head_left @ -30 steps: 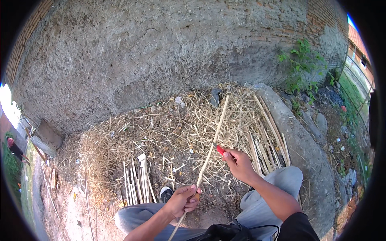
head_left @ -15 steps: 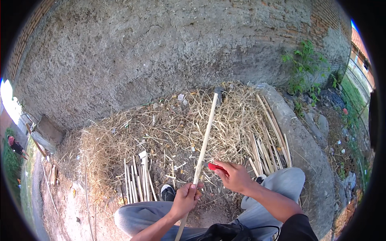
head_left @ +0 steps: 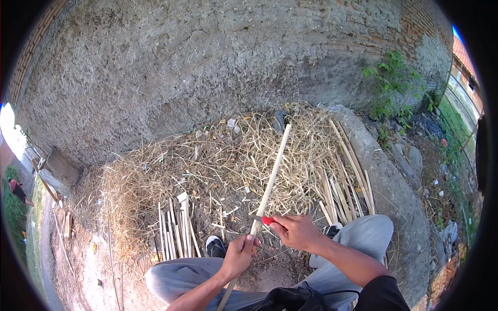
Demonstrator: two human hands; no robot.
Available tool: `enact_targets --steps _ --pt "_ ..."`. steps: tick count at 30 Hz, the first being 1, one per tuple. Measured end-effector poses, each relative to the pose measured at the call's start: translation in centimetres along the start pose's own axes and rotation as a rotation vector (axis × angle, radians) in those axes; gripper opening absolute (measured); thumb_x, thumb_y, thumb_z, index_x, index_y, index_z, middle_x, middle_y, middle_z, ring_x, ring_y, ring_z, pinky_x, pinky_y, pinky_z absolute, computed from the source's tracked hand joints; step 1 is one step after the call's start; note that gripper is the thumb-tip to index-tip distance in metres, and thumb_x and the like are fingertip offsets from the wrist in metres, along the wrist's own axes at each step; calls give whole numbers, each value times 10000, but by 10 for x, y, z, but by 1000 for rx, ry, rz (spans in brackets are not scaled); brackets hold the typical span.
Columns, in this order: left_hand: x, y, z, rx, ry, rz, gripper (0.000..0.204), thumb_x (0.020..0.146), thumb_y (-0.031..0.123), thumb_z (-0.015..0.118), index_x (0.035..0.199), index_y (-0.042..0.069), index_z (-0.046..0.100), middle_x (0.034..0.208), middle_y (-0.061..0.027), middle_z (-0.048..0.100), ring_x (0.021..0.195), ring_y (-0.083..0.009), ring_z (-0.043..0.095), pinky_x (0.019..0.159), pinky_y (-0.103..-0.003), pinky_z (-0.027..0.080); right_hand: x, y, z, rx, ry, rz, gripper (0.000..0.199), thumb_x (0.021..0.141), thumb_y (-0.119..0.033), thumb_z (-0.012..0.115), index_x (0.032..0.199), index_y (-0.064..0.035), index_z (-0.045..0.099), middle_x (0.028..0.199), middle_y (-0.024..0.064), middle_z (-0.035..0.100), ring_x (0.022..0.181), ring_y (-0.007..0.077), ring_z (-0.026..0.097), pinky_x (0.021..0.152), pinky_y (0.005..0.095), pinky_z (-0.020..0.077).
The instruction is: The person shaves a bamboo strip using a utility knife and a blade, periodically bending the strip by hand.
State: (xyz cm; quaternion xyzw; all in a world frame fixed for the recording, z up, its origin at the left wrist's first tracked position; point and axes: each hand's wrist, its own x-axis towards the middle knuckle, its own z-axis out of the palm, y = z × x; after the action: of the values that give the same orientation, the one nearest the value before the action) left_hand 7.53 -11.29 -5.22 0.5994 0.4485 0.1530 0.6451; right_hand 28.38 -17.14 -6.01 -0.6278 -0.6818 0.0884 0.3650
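Observation:
A long, pale strip of bamboo or wood (head_left: 273, 176) slants from my lap up toward the straw, its far end leaning right. My left hand (head_left: 238, 256) is closed around its lower part, above my knees. In my right hand (head_left: 296, 231) is a knife with a red handle (head_left: 267, 221), gripped with the fingers wrapped round it. The dark blade lies against the strip, just above my left hand. Most of the handle is hidden in my fist.
Pale strips (head_left: 176, 230) lie bundled by my left foot, and more strips (head_left: 342, 194) lean by my right knee. Straw-like shavings (head_left: 306, 150) cover the ground before a rough wall (head_left: 207, 67). A concrete edge (head_left: 384, 207) runs along the right. Far left, a person (head_left: 19, 192) is visible.
The strip's far end has swung right and dropped slightly. My right hand has moved a little left and down, bringing the knife blade across the strip. My left hand keeps its hold.

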Motion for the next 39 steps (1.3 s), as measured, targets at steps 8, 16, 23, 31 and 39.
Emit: enact_targets --steps 8,16,23,31,39 --pt "-6 2 0 61 -34 23 361 1061 269 397 874 4 555 620 -11 505 544 -81 450 515 -280 399 -8 -4 -1 -110 45 -26 283 918 -273 649 1062 -34 697 651 82 643 463 255 598 406 374 473" --pt "-9 -1 -6 200 -19 89 397 1062 285 375 868 -11 556 583 -33 509 524 -107 481 517 -304 419 -7 -3 3 -180 124 -71 287 921 -304 639 1083 -76 698 587 41 584 405 200 547 349 353 425" --pt "-14 12 -4 287 32 124 400 1057 283 391 834 -6 553 600 -10 470 535 -78 446 513 -265 391 -4 3 13 -178 188 -50 286 940 -344 608 1075 -111 704 570 47 607 389 219 550 344 370 431" --pt "-26 -10 -8 -54 -175 -184 324 1066 286 390 903 37 517 580 19 412 478 -54 388 392 -250 272 14 48 -11 -194 95 179 321 971 -346 547 1082 -87 702 559 86 616 427 253 586 423 389 486" --pt "-34 -6 -11 236 -135 13 347 1053 281 420 878 13 553 609 3 493 542 -72 444 508 -278 390 22 60 -25 -247 261 203 337 978 -322 528 1062 -48 704 625 132 650 539 298 639 515 408 519"
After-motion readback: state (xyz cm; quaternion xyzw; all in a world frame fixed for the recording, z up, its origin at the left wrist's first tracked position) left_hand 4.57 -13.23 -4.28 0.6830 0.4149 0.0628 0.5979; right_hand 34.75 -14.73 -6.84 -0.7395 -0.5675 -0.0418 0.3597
